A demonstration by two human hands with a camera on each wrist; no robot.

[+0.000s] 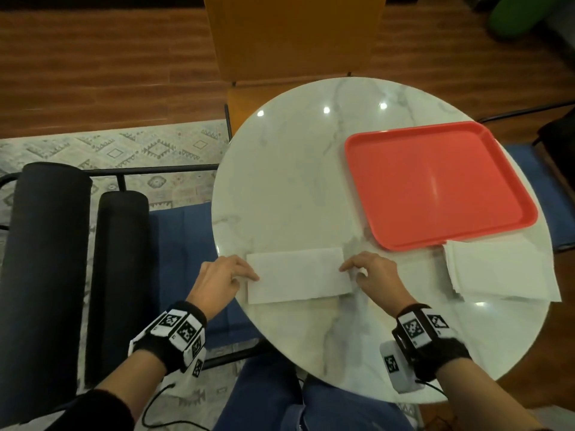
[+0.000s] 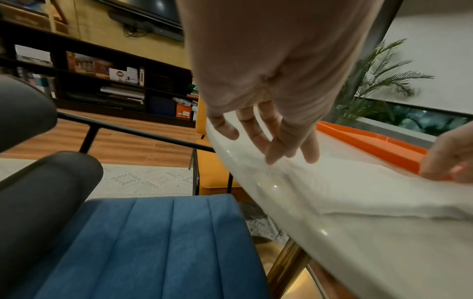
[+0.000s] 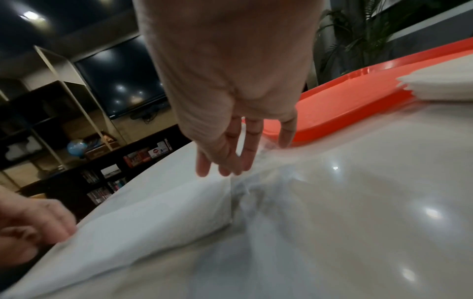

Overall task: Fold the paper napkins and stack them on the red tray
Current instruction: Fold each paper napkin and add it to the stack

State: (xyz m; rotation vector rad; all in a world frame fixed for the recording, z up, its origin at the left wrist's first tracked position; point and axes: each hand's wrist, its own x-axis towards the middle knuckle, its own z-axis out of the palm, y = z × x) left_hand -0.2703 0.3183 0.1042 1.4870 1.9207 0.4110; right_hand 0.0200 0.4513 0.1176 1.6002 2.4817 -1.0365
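A white paper napkin (image 1: 298,275), folded into a long rectangle, lies flat near the front left edge of the round marble table (image 1: 280,188). My left hand (image 1: 249,275) touches its left end with fairly straight fingers (image 2: 291,149). My right hand (image 1: 350,272) touches its right end, fingers (image 3: 225,161) pointing down at the edge. In the wrist views the napkin (image 2: 358,192) (image 3: 158,212) lies flat under both hands. The red tray (image 1: 435,185) sits at the back right with nothing in it.
A stack of unfolded white napkins (image 1: 497,272) lies just in front of the tray, right of my right hand. A blue-seated chair (image 1: 180,244) with black bolsters stands at the left, a yellow chair (image 1: 292,35) beyond the table.
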